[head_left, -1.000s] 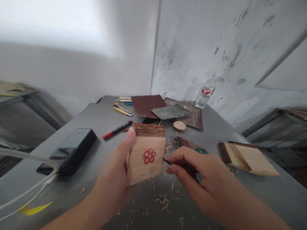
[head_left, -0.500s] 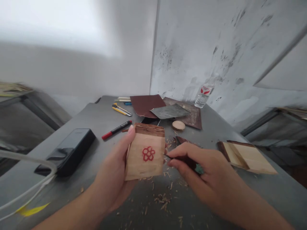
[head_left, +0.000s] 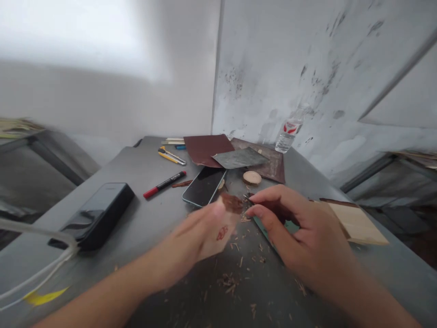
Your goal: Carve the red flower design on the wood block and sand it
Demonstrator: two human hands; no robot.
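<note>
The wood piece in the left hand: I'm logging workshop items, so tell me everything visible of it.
The wood piece is a pale, flat slab with a dark, bark-like top edge and a red flower mark on its face. Motion-blurred, it is gripped and partly hidden by the left hand, above the grey table.

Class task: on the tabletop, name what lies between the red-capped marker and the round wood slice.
In the head view, a smartphone lies between the red-capped marker and the round wood slice, with a thin brown wood sliver beside the phone.
</note>
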